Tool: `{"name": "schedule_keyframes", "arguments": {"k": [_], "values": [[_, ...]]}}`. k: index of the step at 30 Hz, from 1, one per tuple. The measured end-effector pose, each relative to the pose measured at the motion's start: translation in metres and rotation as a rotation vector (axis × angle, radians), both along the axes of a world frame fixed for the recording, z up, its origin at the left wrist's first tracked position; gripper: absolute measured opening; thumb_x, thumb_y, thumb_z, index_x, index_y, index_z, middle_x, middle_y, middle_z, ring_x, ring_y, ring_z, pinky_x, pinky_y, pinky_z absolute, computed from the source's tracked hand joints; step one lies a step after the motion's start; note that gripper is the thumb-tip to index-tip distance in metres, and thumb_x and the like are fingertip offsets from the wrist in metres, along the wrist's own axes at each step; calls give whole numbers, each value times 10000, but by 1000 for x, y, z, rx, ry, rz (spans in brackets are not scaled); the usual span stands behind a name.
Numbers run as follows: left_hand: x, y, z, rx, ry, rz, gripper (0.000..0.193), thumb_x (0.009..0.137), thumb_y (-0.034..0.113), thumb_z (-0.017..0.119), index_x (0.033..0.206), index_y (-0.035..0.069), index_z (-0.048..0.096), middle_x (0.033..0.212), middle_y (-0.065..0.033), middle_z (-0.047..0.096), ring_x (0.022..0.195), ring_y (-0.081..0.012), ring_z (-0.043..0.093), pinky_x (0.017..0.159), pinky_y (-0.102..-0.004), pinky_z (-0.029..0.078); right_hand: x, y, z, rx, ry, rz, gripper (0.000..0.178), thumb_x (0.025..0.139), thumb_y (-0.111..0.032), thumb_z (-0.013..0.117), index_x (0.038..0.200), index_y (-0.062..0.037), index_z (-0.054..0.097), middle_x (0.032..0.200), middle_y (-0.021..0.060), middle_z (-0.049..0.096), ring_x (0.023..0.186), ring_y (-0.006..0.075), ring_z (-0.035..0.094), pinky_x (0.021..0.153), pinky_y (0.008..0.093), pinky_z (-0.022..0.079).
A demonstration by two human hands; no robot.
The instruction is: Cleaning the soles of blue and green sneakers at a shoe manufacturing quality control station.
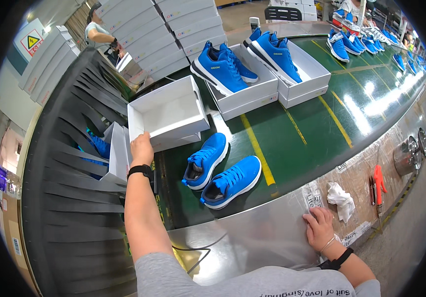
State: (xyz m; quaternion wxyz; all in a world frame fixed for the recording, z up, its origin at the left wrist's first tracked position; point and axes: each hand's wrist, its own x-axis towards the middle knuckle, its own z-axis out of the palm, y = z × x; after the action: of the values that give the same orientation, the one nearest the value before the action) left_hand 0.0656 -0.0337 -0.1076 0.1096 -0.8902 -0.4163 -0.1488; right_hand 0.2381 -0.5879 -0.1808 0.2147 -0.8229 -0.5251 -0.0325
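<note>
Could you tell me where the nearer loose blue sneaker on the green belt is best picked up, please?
Probably by the heel collar of the nearer blue mesh sneaker with a white sole. It lies upright on the green conveyor belt, heel toward the person and opening up, so the right hand, resting on the metal edge, could come from the near side, fingers into the opening.

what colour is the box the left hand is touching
White, an open empty box under the left hand; clearest in the head view.
</note>
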Motion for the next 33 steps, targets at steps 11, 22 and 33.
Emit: {"name": "schedule_keyframes", "arguments": {"k": [11, 22, 33], "values": [[0, 1, 12, 165, 155, 288, 338, 717, 106, 650, 1050, 102, 592, 991, -98, 585, 1021, -318, 518, 864, -422, 382, 7, -3, -13, -1, 0, -6, 367, 677, -75, 578, 1043, -102, 566, 1148, 131, 468, 1125, 335, 407, 974, 506, 291], [42, -8, -5, -204, 172, 331, 293, 810, 36, 506, 1102, 57, 488, 1171, -144, 498, 1093, -327, 498, 836, -450, 444, 11, -5, -20, -7, -30, -43, 368, 682, -68, 574, 1048, -108, 570, 1155, 123, 474, 1127, 326, 417, 977, 502, 296], [63, -15, -41, -26, -314, -120, 420, 692, 240, 730, 943, -34, 534, 992, -228, 562, 992, -404, 490, 871, -453, 393, 20, -6, -27, -19, -35, -29, 371, 682, -77, 574, 1052, -107, 563, 1163, 123, 463, 1131, 328, 405, 968, 502, 298]]}}
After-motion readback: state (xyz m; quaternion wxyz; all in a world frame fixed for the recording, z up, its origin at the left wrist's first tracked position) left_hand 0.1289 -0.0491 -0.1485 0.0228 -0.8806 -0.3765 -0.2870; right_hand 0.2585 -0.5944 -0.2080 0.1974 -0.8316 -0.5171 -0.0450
